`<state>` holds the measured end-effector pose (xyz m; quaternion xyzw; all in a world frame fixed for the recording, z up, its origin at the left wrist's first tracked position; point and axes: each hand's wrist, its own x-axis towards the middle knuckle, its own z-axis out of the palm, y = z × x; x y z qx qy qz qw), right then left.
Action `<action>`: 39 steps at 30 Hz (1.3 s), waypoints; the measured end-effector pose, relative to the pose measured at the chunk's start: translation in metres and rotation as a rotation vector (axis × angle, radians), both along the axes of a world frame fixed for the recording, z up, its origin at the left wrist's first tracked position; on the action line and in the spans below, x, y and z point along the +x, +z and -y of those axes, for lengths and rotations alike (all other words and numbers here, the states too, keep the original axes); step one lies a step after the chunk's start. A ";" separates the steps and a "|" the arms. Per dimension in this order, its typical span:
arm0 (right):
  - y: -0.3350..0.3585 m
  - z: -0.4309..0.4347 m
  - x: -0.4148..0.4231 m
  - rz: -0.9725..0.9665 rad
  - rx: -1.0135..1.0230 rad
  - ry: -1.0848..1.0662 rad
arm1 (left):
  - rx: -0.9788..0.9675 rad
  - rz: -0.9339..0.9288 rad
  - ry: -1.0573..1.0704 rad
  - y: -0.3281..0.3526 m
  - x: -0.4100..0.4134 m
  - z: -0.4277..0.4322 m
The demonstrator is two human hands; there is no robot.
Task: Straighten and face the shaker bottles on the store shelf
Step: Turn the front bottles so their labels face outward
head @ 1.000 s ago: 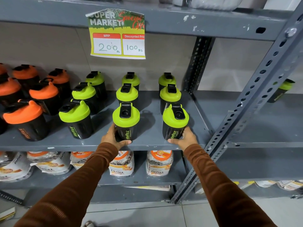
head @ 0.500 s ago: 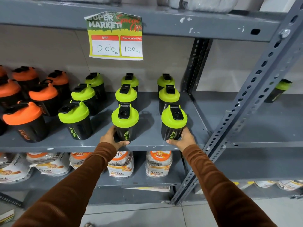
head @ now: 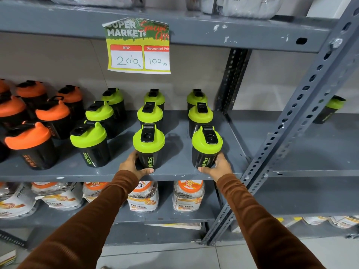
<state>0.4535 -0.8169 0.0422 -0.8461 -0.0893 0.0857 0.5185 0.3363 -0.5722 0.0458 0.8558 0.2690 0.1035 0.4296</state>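
Note:
Black shaker bottles with green lids stand in three rows on the grey shelf (head: 174, 174). My left hand (head: 132, 166) grips the base of the front middle green-lid bottle (head: 148, 146), whose label faces me. My right hand (head: 219, 166) grips the base of the front right green-lid bottle (head: 206, 147), with its label turned slightly left. A third front green-lid bottle (head: 91, 144) stands untouched to the left. Orange-lid bottles (head: 31, 146) fill the shelf's left end.
A price sign (head: 138, 47) hangs from the shelf above. A perforated upright post (head: 295, 123) runs diagonally at the right, with a lone green-lid bottle (head: 330, 109) behind it. Jars and pouches (head: 188, 197) fill the lower shelf.
Both hands stay on the two front bottles near the shelf's front edge. The bottles have barely shifted; only the view moved slightly.

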 end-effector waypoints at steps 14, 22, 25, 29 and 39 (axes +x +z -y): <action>-0.001 0.002 -0.018 0.078 0.155 -0.024 | 0.030 0.027 -0.002 -0.009 0.000 -0.004; -0.017 -0.027 -0.080 0.319 0.187 -0.323 | -0.022 0.155 -0.016 -0.014 -0.014 -0.002; -0.018 -0.049 -0.110 0.444 0.147 -0.207 | -0.011 0.231 0.025 -0.022 -0.027 0.003; -0.006 -0.094 -0.136 0.541 0.061 0.114 | 0.185 0.331 0.012 -0.033 -0.052 -0.011; 0.020 -0.254 -0.159 0.265 0.242 0.173 | 0.423 0.425 0.322 -0.016 -0.120 -0.135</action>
